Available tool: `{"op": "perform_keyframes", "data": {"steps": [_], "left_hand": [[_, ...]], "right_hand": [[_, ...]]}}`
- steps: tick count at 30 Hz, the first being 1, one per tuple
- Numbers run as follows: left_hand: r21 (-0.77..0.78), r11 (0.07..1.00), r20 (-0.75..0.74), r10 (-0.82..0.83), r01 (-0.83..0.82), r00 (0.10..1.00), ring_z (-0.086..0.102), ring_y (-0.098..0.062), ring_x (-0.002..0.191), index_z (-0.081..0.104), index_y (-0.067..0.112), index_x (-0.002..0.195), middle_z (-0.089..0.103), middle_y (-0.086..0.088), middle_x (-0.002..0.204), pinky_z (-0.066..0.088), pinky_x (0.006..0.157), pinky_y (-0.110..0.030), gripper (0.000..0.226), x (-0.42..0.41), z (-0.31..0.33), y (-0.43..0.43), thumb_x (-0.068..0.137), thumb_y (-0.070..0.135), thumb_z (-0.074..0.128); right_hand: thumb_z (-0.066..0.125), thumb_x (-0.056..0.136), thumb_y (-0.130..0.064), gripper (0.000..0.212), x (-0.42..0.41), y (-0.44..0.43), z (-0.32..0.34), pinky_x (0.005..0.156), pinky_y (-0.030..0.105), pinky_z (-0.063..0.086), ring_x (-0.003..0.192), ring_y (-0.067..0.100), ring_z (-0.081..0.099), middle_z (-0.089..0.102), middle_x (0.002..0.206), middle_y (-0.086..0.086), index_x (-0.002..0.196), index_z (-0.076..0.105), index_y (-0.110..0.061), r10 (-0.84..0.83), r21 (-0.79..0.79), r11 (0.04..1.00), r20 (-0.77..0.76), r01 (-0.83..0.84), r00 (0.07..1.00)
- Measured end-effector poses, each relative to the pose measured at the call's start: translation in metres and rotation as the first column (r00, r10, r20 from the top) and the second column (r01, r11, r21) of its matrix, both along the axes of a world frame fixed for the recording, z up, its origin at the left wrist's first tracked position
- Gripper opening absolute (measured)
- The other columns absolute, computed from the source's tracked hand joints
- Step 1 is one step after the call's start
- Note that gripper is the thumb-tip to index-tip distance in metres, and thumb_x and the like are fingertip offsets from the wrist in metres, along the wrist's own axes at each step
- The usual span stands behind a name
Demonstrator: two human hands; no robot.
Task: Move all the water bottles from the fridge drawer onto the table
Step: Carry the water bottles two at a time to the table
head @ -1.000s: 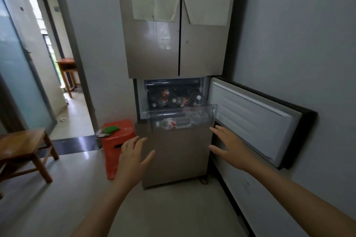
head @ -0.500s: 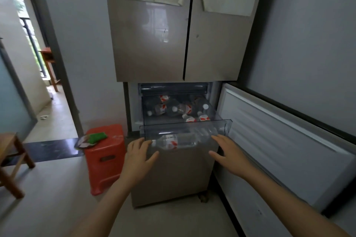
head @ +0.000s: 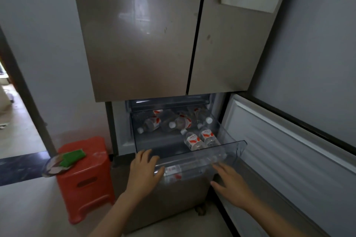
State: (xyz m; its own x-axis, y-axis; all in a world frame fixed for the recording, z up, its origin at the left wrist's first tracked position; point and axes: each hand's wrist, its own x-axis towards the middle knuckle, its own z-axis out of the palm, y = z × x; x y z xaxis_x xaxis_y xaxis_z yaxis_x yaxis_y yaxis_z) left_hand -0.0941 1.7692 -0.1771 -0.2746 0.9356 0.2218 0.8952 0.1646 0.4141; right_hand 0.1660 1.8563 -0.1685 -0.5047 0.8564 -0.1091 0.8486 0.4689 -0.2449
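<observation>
A clear plastic fridge drawer is pulled out below the fridge's two shut upper doors. Several water bottles with red-and-white labels lie inside it, two of them side by side at the front right and more at the back. One bottle shows through the drawer's front wall. My left hand reaches the drawer's front left corner with fingers spread, its fingertips at the rim. My right hand hovers open just below the front right edge. Neither hand holds a bottle.
The fridge's lower door stands swung open at the right, along the grey wall. A red plastic stool with a green block and a small dish on it stands left of the fridge. A doorway opens at far left.
I have come closer to the fridge and look more steeply down into the drawer. Both hands have advanced to its front edge, the left one now reaching the rim.
</observation>
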Motion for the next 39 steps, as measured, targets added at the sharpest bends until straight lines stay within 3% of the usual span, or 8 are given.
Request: {"op": "perform_keyframes", "data": {"steps": [3, 8, 11, 16, 20, 23, 28, 39], "left_hand": [[-0.067, 0.998, -0.056, -0.021, 0.017, 0.998, 0.021, -0.027, 0.138, 0.054, 0.018, 0.126, 0.035, -0.009, 0.145, 0.023, 0.110, -0.042, 0.063, -0.007, -0.007, 0.022, 0.085, 0.057, 0.026], [-0.098, 0.995, -0.019, 0.018, -0.020, 1.000, 0.036, -0.036, 0.129, 0.065, 0.011, 0.109, 0.051, -0.017, 0.131, 0.035, 0.098, -0.049, 0.077, -0.021, -0.014, 0.048, 0.073, 0.059, 0.018], [-0.067, 0.995, 0.007, 0.078, -0.078, 0.997, 0.032, -0.032, 0.131, 0.063, 0.011, 0.113, 0.047, -0.015, 0.134, 0.033, 0.099, -0.046, 0.073, -0.028, -0.016, 0.054, 0.076, 0.060, 0.024], [-0.135, 0.980, -0.008, 0.150, -0.150, 0.989, 0.036, -0.025, 0.127, 0.059, 0.016, 0.119, 0.048, -0.004, 0.134, 0.036, 0.096, -0.037, 0.078, -0.029, -0.023, 0.061, 0.075, 0.064, 0.016], [-0.193, 0.957, -0.117, 0.197, -0.217, 0.973, 0.065, -0.023, 0.086, 0.072, 0.016, 0.087, 0.070, -0.002, 0.093, 0.052, 0.061, -0.034, 0.058, -0.028, -0.031, 0.064, 0.075, 0.054, 0.030], [-0.155, 0.946, -0.196, 0.255, -0.286, 0.947, 0.063, -0.013, 0.055, 0.070, 0.023, 0.069, 0.067, 0.006, 0.063, 0.045, 0.042, -0.021, 0.041, -0.027, -0.033, 0.064, 0.071, 0.049, 0.039], [-0.092, 0.935, -0.257, 0.311, -0.343, 0.915, 0.061, -0.008, 0.049, 0.069, 0.027, 0.065, 0.065, 0.010, 0.057, 0.043, 0.043, -0.014, 0.035, -0.020, -0.031, 0.067, 0.069, 0.048, 0.041], [-0.084, 0.915, -0.274, 0.359, -0.394, 0.892, 0.061, -0.015, 0.051, 0.068, 0.025, 0.065, 0.065, 0.007, 0.055, 0.045, 0.050, -0.019, 0.034, -0.017, -0.029, 0.069, 0.074, 0.046, 0.042]], "right_hand": [[0.036, 0.089, -0.056, 0.066, 0.000, 0.006, -0.009, 0.113, 0.028, 0.017, 0.142, 0.016, 0.016, 0.016, 0.154, 0.001, 0.146, 0.021, -0.024, 0.005, 0.020, 1.000, 0.000, -0.005, 1.000], [0.035, 0.079, -0.056, 0.070, -0.012, 0.037, -0.009, 0.100, 0.037, 0.038, 0.123, 0.029, 0.050, 0.051, 0.133, 0.014, 0.130, 0.051, -0.010, 0.034, 0.161, 0.987, -0.125, -0.013, 0.992], [0.040, 0.087, -0.051, 0.064, -0.034, 0.064, -0.002, 0.111, 0.030, 0.022, 0.137, 0.022, 0.029, 0.033, 0.147, 0.007, 0.141, 0.035, -0.017, 0.067, 0.128, 0.991, -0.169, -0.045, 0.983], [0.046, 0.093, -0.041, 0.057, -0.070, 0.117, -0.007, 0.111, 0.028, 0.018, 0.138, 0.018, 0.023, 0.025, 0.151, 0.001, 0.144, 0.028, -0.021, 0.179, 0.113, 0.980, -0.110, -0.166, 0.978], [0.051, 0.091, -0.039, 0.056, -0.094, 0.171, -0.019, 0.108, 0.034, 0.031, 0.132, 0.022, 0.033, 0.034, 0.146, 0.006, 0.141, 0.033, -0.021, 0.243, 0.015, 0.970, -0.061, -0.243, 0.968], [0.055, 0.088, -0.038, 0.053, -0.108, 0.210, -0.029, 0.095, 0.033, 0.041, 0.121, 0.024, 0.044, 0.046, 0.135, 0.008, 0.135, 0.040, -0.020, 0.245, -0.089, 0.965, -0.032, -0.247, 0.969], [0.059, 0.085, -0.033, 0.047, -0.127, 0.254, -0.050, 0.090, 0.031, 0.044, 0.110, 0.023, 0.053, 0.053, 0.127, 0.009, 0.127, 0.045, -0.015, 0.266, -0.233, 0.938, 0.004, -0.258, 0.964], [0.072, 0.075, -0.035, 0.092, -0.143, 0.263, -0.085, 0.093, 0.037, 0.043, 0.122, 0.033, 0.045, 0.039, 0.137, 0.019, 0.144, 0.014, -0.018, 0.275, -0.279, 0.937, 0.212, -0.211, 0.938]]}}
